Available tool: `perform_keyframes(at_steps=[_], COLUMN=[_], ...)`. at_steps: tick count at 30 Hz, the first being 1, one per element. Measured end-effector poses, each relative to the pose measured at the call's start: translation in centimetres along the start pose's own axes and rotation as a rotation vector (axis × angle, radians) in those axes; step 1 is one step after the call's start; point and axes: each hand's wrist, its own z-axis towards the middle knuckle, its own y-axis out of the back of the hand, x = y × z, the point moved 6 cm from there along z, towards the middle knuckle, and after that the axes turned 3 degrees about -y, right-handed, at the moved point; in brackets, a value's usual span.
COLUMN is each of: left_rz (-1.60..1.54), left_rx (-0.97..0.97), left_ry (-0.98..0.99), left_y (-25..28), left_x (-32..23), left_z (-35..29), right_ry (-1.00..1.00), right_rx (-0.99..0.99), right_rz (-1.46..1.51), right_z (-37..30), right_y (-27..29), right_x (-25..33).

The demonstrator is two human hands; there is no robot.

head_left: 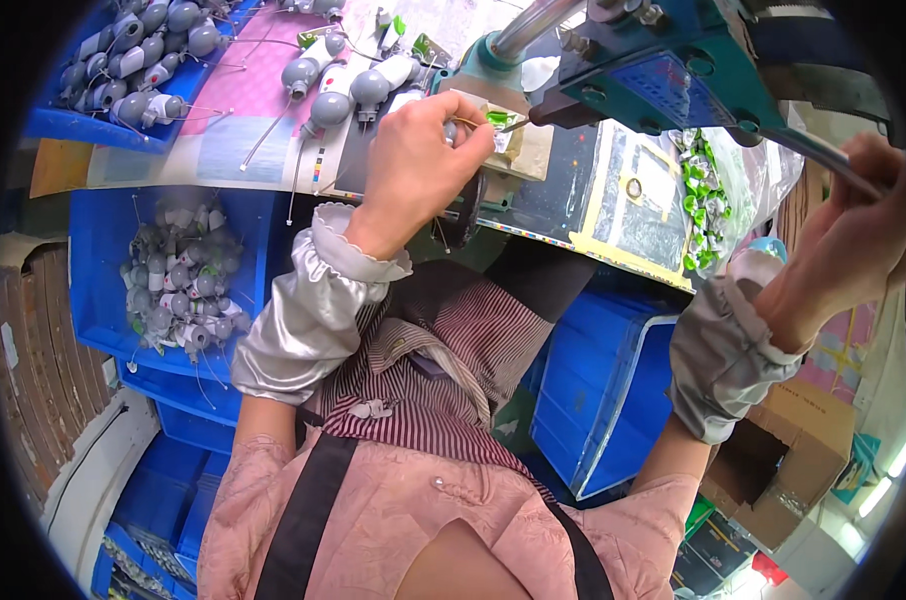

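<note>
A pink textured blouse (413,520) lies nearest the camera, below shiny silver sleeve covers (308,320). At the counter's (558,195) front edge, the left hand (428,150) pinches a gray rounded part (451,132), mostly hidden by the fingers, beside a metal fixture (528,160) with a small green piece (497,118) on it. The teal press head (613,85) stands just beyond the fingertips, leaving narrow room there. The right hand (858,220), well apart, wraps round the metal lever (823,155). Dark counter surface stretches between the fixture and a yellow-taped panel (628,190); green-and-white pieces (703,200) lie past it. Smooth, ball-ended gray parts (370,88) with thin wires lie to the left, others filling blue plastic bins (93,128). Print on the press's blue plate (663,90) is too small to read.
</note>
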Motion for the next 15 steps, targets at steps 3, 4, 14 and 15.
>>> perform_keyframes(at_steps=[3,4,14,15], left_rz=[-0.054,-0.053,0.029,0.076], left_rx=[0.020,0.022,0.033,0.044], left_ry=[-0.015,-0.013,-0.090,-0.098], left_y=[-0.1,0.0,0.7,0.5], left_x=[0.4,0.5,0.0,-0.4], left_z=[0.2,0.3,0.7,0.8], right_ry=[0.214,0.210,0.237,0.228], right_rx=[0.113,0.114,0.570,0.564], right_rz=[-0.083,-0.084,-0.596,-0.605], right_z=[-8.4,-9.3,-7.7,-7.8], right_y=[-3.2,-3.0,-0.6,-0.1], right_x=[7.1,7.3,5.4,5.3])
